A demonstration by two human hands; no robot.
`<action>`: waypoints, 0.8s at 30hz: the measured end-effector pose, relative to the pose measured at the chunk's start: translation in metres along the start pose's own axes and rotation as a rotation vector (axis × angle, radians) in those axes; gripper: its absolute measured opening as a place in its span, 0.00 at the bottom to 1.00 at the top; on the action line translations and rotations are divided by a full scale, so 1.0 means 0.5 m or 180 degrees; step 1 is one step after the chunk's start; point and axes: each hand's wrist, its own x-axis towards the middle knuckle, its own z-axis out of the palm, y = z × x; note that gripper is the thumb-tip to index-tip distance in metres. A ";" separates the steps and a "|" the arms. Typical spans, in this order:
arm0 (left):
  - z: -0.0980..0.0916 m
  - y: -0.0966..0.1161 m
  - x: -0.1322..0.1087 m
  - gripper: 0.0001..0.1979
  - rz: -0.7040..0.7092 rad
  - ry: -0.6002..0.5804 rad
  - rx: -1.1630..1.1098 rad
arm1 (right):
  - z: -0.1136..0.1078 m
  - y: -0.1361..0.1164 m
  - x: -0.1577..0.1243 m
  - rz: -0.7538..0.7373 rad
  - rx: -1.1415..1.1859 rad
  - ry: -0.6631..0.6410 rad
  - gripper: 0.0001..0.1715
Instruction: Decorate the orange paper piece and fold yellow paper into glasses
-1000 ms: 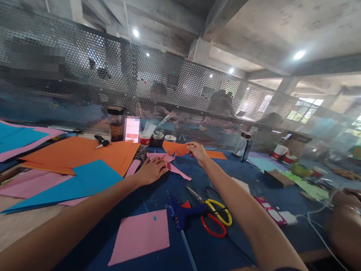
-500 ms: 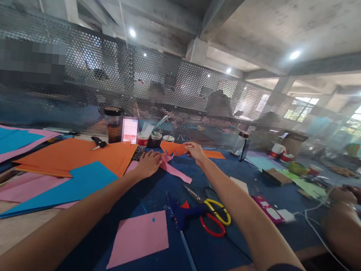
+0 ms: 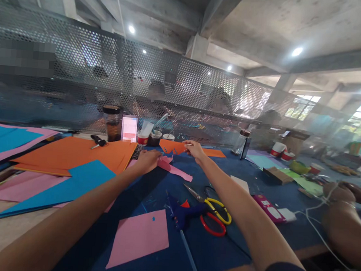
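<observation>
Both my arms stretch far out over the blue table mat (image 3: 222,240). My left hand (image 3: 147,161) is closed on the end of a pink cut-paper piece (image 3: 174,169) that lies on the mat. My right hand (image 3: 194,149) pinches the edge of an orange cut-paper piece (image 3: 171,146) near the cups at the back. Closer to me lie a blue glue gun (image 3: 182,211), scissors with yellow and red handles (image 3: 214,212) and a pink paper square (image 3: 140,237).
Orange sheets (image 3: 71,153), a blue sheet (image 3: 65,186) and pink sheets lie at the left. A dark jar (image 3: 112,123) and small cups (image 3: 155,138) stand before a perforated metal screen (image 3: 78,76). Another person's hands (image 3: 341,208) with a white cable are at the right.
My left hand has gone from lying flat on the pink piece to closing on its end and drawing it slightly in. My right hand has stayed on the orange piece.
</observation>
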 end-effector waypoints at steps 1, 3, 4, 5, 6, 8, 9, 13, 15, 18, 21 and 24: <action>-0.003 -0.001 -0.001 0.18 0.0001 -0.0037 -0.0033 | 0.000 0.001 0.001 0.0001 0.0001 0.0001 0.20; -0.007 0.000 -0.003 0.18 0.0005 -0.0116 -0.0090 | 0.001 0.003 0.003 0.0010 -0.0006 0.0001 0.19; -0.009 0.001 -0.005 0.17 0.0010 -0.0157 -0.0117 | 0.002 0.004 0.005 0.0016 -0.0011 0.0000 0.19; -0.010 0.004 -0.008 0.17 0.0016 -0.0200 -0.0145 | 0.003 0.005 0.006 0.0023 -0.0018 0.0001 0.20; -0.011 0.007 -0.011 0.17 0.0027 -0.0244 -0.0177 | 0.004 0.007 0.008 0.0029 -0.0024 0.0004 0.20; -0.013 0.013 -0.017 0.17 0.0062 -0.0333 -0.0248 | 0.007 0.009 0.012 0.0034 -0.0035 0.0016 0.20; -0.013 0.015 -0.021 0.17 0.0084 -0.0373 -0.0286 | 0.008 0.011 0.015 0.0034 -0.0042 0.0024 0.20; -0.017 0.017 -0.031 0.18 0.0145 -0.0460 -0.0412 | 0.015 0.019 0.027 0.0040 -0.0082 0.0048 0.20; -0.020 0.012 -0.034 0.18 0.0145 -0.0459 -0.0453 | 0.019 0.025 0.033 0.0048 -0.0096 0.0045 0.20; -0.022 0.000 -0.037 0.18 0.0125 -0.0451 -0.0484 | 0.028 0.035 0.045 0.0049 -0.0102 0.0028 0.20; -0.022 -0.008 -0.043 0.17 0.0100 -0.0463 -0.0473 | 0.041 0.045 0.057 0.0039 -0.0126 0.0007 0.20; -0.022 -0.007 -0.050 0.17 0.0087 -0.0483 -0.0439 | 0.056 0.055 0.069 0.0029 -0.0167 -0.0031 0.21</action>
